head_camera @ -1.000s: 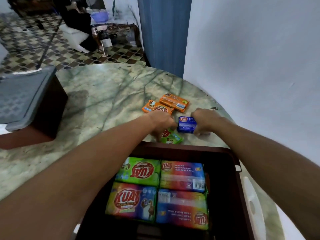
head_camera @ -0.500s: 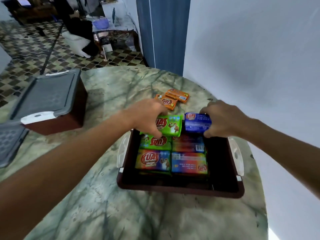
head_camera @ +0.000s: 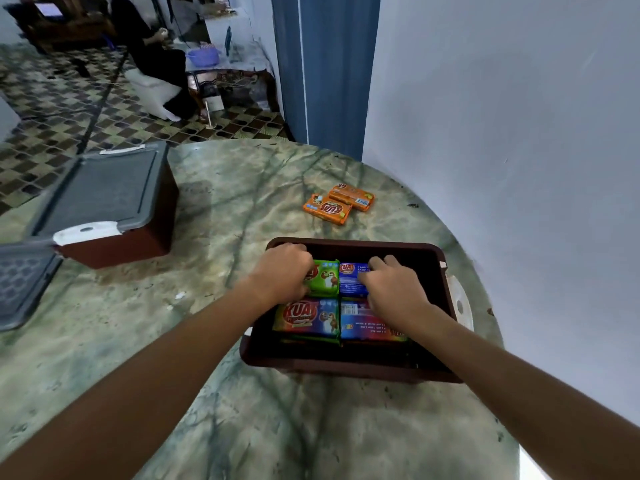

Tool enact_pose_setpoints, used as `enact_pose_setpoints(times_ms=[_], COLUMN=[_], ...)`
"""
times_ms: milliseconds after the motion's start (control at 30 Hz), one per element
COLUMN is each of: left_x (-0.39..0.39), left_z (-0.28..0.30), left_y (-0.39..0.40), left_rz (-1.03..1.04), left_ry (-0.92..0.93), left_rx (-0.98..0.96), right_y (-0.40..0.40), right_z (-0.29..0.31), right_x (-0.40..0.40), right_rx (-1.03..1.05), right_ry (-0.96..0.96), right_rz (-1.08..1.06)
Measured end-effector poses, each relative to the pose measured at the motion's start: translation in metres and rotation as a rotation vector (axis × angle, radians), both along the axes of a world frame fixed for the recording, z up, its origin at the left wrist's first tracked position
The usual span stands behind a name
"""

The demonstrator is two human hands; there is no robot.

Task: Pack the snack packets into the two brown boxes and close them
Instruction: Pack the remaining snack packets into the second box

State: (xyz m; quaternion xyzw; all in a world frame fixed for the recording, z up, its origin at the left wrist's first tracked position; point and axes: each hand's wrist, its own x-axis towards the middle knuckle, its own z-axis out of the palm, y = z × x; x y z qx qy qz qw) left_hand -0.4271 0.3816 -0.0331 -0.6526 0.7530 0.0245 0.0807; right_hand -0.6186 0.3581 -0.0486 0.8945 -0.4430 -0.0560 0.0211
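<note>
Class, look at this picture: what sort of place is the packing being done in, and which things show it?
Probably a home: a marble-look table against a wall, a patterned tiled floor, and a person sitting in the room beyond.

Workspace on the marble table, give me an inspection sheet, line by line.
Surface: green marble table, scuffed.
Job's things: open brown box holding packets; green packet and blue packet going in; two orange packets left outside; second brown box lidded.
Clutter: grey lid at left edge.
Grips: left hand on green packet, right hand on blue packet.
Cables: nothing seen.
Surroundings: white wall, blue curtain, patterned floor.
</note>
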Motion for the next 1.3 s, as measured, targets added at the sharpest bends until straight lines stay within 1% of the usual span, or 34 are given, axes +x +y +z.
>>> enact_pose_setpoints(times_ms=[67,167,233,300,333,400,467,500,567,600,667,767,833,900,967,1033,1133,1300], left_x=[-0.003,-0.006,-0.005,0.0,0.003,0.011,0.019,0.022,0.029,0.033,0.04,0.043,0.042,0.043,0.045,0.047,0.048,0.046], left_z=[-0.001,-0.003,-0.002,0.008,0.015,0.03,0.043,0.045,0.039,0.031,0.007,-0.026,-0.047,-0.066,-0.081,-0.087,-0.087,-0.078], left_y=[0.0,-0.002,-0.01,-0.017,-0.023,-0.043,-0.071,-0.085,-0.113,-0.129,-0.158,-0.197,-0.215,-0.228,-0.238,-0.242,-0.245,-0.228], left_rz=[-0.001,-0.015,-0.046,-0.078,-0.082,-0.079,-0.06,-0.051,-0.043,-0.039,-0.051,-0.103,-0.122,-0.116,-0.117,-0.132,-0.151,-0.021], left_ry=[-0.014,-0.051,-0.062,-0.042,-0.003,0.138,0.257,0.276,0.258,0.23,0.15,0.029,-0.038,-0.048,-0.041,-0.025,-0.022,0.019], left_rx=[-0.01,0.012,0.064,0.156,0.205,0.241,0.143,0.075,0.0,-0.005,0.022,0.048,0.075,0.122,0.137,0.103,0.065,0.193], right_y=[0.0,-0.007,-0.018,-0.03,-0.039,-0.068,-0.106,-0.126,-0.163,-0.184,-0.217,-0.258,-0.275,-0.289,-0.296,-0.299,-0.298,-0.272], right_z=[0.0,0.004,0.009,0.023,0.032,0.047,0.057,0.055,0.043,0.032,0.007,-0.023,-0.038,-0.052,-0.066,-0.075,-0.079,-0.072], right_x=[0.001,0.001,0.002,0.004,0.004,0.009,0.016,0.02,0.024,0.027,0.033,0.049,0.06,0.07,0.076,0.078,0.078,0.063], right_rx=[-0.015,0.03,0.095,0.191,0.262,0.362,0.301,0.27,0.296,0.323,0.347,0.337,0.33,0.33,0.371,0.35,0.234,0.247], right_ry=[0.024,0.059,0.072,0.036,-0.028,-0.27,-0.503,-0.566,-0.603,-0.589,-0.498,-0.386,-0.308,-0.181,-0.095,-0.093,-0.123,-0.141], right_rz=[0.015,0.051,0.089,0.113,0.096,0.032,-0.028,-0.065,-0.137,-0.166,-0.183,-0.136,-0.065,-0.022,-0.032,-0.046,-0.03,-0.119])
